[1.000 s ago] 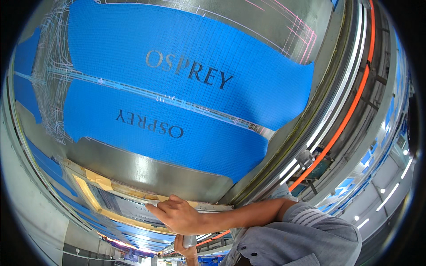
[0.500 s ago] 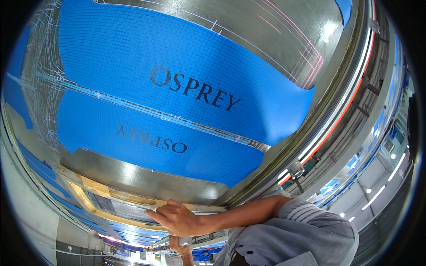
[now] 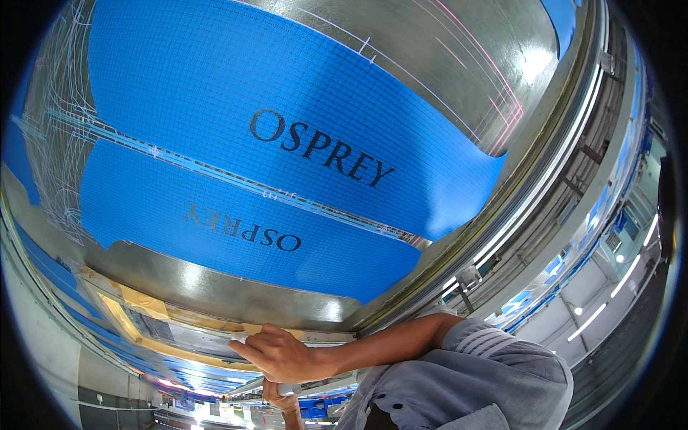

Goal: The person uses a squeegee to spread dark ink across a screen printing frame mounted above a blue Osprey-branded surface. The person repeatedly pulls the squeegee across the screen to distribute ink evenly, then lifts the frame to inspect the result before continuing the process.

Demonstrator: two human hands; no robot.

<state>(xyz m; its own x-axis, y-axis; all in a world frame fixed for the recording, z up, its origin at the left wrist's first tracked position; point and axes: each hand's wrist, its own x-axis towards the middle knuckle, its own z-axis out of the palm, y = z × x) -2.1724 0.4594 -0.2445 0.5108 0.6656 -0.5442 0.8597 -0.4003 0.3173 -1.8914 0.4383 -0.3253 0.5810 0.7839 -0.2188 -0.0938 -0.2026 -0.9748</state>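
My right hand [image 3: 276, 352] is curled at the near edge of a long taped frame [image 3: 136, 308], index finger reaching left; what its fingers hold is hidden. Lower down, my left hand [image 3: 275, 394], partly hidden, is wrapped round a grey handle [image 3: 288, 389]. Beyond the frame, two blue gridded pieces [image 3: 179, 72] with dark printed lettering lie on a grey metal table [image 3: 179, 265], separated by a pale, streaked strip.
A metal rail [image 3: 523, 229] runs along the right side, with ceiling lights [image 3: 625, 276] beyond it. More blue pieces [image 3: 43, 251] lie at the left. Pink and white lines mark the table's far part.
The view has shifted, so the blue pieces' lettering sits lower and the orange band along the rail has mostly left sight. My hands have moved slightly left and down in the picture, keeping their grip.
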